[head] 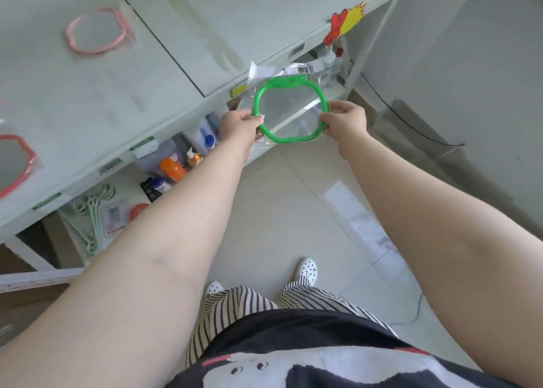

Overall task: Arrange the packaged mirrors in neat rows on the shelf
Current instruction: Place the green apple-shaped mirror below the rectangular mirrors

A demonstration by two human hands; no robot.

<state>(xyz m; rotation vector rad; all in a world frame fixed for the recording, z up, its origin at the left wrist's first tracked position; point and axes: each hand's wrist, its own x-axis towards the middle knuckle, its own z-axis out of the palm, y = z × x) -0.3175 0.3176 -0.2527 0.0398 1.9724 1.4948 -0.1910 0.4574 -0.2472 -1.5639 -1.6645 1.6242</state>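
Item in hand: green packaged mirror (289, 110), frame centre, held off the shelf (188, 29) beyond its front edge
Left hand (239, 121) grip: curled, pinching frame's left rim
Right hand (346, 117) grip: curled, pinching right rim
Placed: pink mirror (97, 32) upper left; red mirror (16, 164) left edge; another partly cut off at top
Progress: early to middling; rows sparse, green unit not yet shelved

At frame centre, the left hand (239, 123) and right hand (346, 117) are gripping a green mirror (289, 110); pink mirrors (97, 30) are lying on the shelf (176, 29), upper left.
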